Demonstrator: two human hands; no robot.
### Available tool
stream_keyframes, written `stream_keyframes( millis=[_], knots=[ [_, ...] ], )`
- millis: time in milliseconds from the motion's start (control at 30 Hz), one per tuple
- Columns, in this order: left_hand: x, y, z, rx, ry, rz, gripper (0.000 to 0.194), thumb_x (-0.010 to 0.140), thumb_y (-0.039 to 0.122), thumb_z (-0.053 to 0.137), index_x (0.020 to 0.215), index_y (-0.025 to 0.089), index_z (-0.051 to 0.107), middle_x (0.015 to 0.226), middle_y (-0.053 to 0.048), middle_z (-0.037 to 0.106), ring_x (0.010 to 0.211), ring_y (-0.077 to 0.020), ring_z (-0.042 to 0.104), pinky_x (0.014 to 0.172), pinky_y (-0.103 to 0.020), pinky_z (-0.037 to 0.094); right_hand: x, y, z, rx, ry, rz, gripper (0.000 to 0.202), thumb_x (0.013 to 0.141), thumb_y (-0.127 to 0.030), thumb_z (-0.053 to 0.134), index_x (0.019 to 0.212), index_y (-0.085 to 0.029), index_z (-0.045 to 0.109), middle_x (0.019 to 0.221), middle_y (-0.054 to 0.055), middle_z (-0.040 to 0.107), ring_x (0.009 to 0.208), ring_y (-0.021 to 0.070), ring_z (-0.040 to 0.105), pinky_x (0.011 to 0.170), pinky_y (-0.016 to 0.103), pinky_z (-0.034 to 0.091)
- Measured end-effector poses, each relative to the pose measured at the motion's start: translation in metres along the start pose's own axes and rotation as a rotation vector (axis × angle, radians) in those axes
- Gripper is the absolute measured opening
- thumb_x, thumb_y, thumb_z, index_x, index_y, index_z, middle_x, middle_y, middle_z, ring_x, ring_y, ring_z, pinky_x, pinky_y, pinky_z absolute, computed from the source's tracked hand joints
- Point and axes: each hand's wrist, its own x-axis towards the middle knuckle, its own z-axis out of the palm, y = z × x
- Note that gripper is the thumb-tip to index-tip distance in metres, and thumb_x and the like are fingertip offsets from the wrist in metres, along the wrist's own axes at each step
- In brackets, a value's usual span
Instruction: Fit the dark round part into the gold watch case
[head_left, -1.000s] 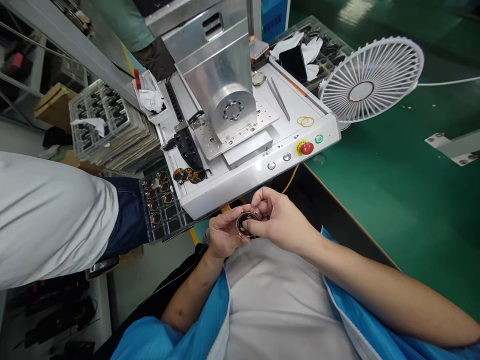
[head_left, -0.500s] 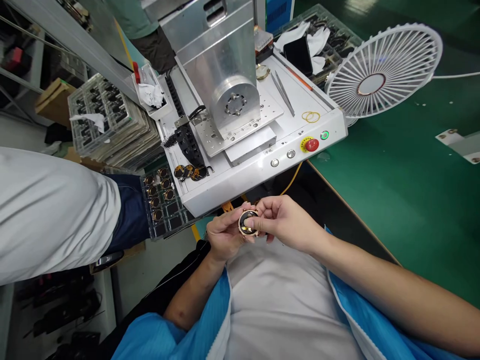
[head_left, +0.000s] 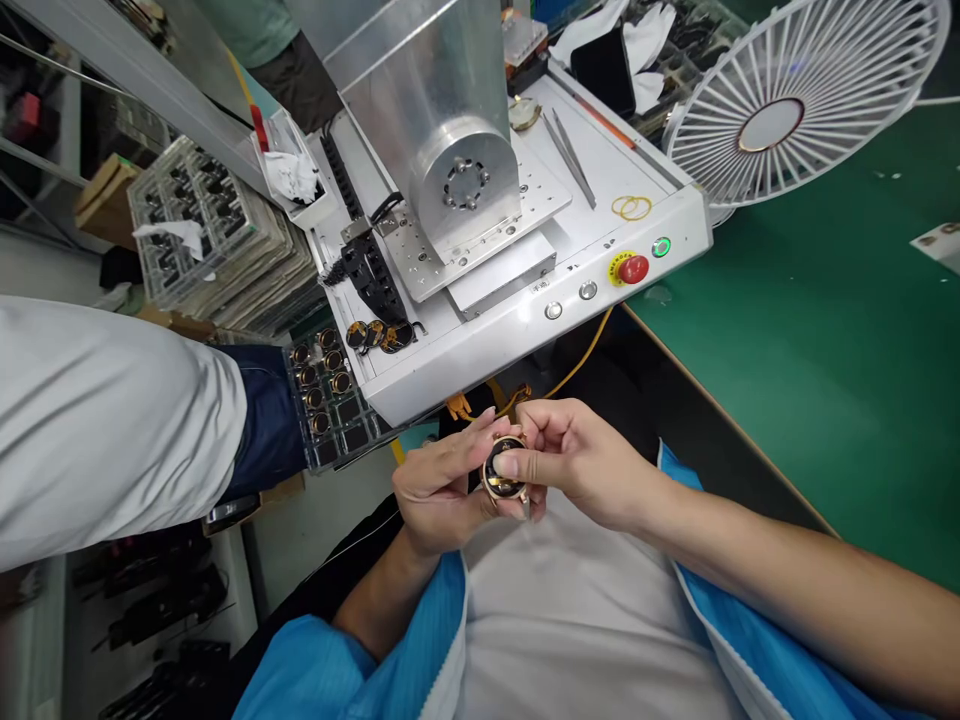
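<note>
Green surface (head_left: 810,330): it runs along your right, with the large white round fan (head_left: 795,100) lying at its far end.
White metal machine base (head_left: 525,330): it sits straight ahead of you, with a silver block-shaped head (head_left: 450,130) on it, a red round stop button (head_left: 634,268) and a green lit button (head_left: 661,247) on the front edge.
Other person's white sleeve (head_left: 105,430): it crosses in from your left, near the dark compartment tray of gold-rimmed round parts (head_left: 326,395); keep clear of it.
Left hand (head_left: 439,490): your grip is closed on the round black part with a gold rim (head_left: 504,468), cradling it from below and the side.
Right hand (head_left: 577,460): your thumb and fingers are pinched on the same part from the right, thumb across its face.
Handling: hold it by the rim, thumb light on the dark face, and brace both hands close to your chest so it stays steady.
The part: small, disc-shaped, dark glossy centre, gold edge, held just in front of your white shirt, below the machine's front edge.
</note>
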Motion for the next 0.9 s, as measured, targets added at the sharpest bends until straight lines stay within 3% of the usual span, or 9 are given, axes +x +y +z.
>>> stream_keyframes(
  millis=[267, 400, 533, 667, 800, 900],
  knots=[
    [0.000, 0.004, -0.001, -0.012, 0.007, -0.091, 0.060, 0.067, 0.035, 0.099, 0.123, 0.040, 0.078, 0.117, -0.002, 0.082, 0.109, -0.0311, 0.080, 0.113, -0.055, 0.059, -0.006, 0.003, 0.008, 0.009, 0.028, -0.013, 0.061, 0.066, -0.059, 0.095, 0.067, -0.021, 0.048, 0.062, 0.001, 0.068, 0.052, 0.0151, 0.064, 0.047, 0.026, 0.056],
    [0.005, -0.001, -0.002, -0.185, 0.023, -0.205, 0.052, 0.068, 0.046, 0.096, 0.117, 0.038, 0.081, 0.114, -0.004, 0.084, 0.103, -0.0258, 0.081, 0.099, -0.043, 0.066, -0.006, 0.004, 0.015, 0.006, 0.107, -0.016, 0.060, 0.066, -0.060, 0.095, 0.069, -0.021, 0.050, 0.059, 0.000, 0.067, 0.046, 0.0128, 0.060, 0.045, 0.024, 0.053],
    [0.008, 0.000, 0.001, -0.259, 0.028, -0.205, 0.050, 0.065, 0.049, 0.098, 0.111, 0.038, 0.083, 0.109, -0.005, 0.085, 0.101, -0.0213, 0.078, 0.087, -0.034, 0.067, -0.007, 0.001, 0.014, -0.040, 0.065, 0.034, 0.062, 0.066, -0.066, 0.093, 0.068, -0.021, 0.051, 0.058, 0.001, 0.067, 0.045, 0.0112, 0.057, 0.045, 0.022, 0.051],
    [0.006, 0.002, 0.004, -0.281, 0.009, -0.251, 0.050, 0.066, 0.053, 0.096, 0.112, 0.038, 0.084, 0.107, -0.007, 0.085, 0.101, -0.0253, 0.078, 0.087, -0.041, 0.067, -0.008, -0.001, 0.012, -0.069, 0.029, 0.072, 0.062, 0.069, -0.073, 0.088, 0.075, -0.020, 0.057, 0.065, 0.004, 0.070, 0.048, 0.0106, 0.055, 0.044, 0.022, 0.050],
    [0.001, 0.002, 0.005, -0.300, 0.015, -0.318, 0.048, 0.067, 0.055, 0.095, 0.111, 0.037, 0.084, 0.104, -0.006, 0.085, 0.114, -0.0299, 0.077, 0.103, -0.050, 0.063, -0.009, -0.002, 0.013, -0.074, 0.040, 0.038, 0.056, 0.070, -0.068, 0.089, 0.082, -0.019, 0.064, 0.065, 0.001, 0.068, 0.047, 0.0104, 0.054, 0.042, 0.022, 0.048],
    [-0.001, -0.001, 0.005, -0.295, 0.057, -0.366, 0.052, 0.061, 0.061, 0.095, 0.105, 0.036, 0.085, 0.100, -0.006, 0.086, 0.114, -0.0310, 0.077, 0.104, -0.052, 0.063, -0.008, -0.002, 0.014, -0.062, 0.043, 0.044, 0.052, 0.071, -0.063, 0.089, 0.083, -0.019, 0.065, 0.064, 0.000, 0.067, 0.044, 0.0100, 0.053, 0.042, 0.022, 0.049]
  ],
)
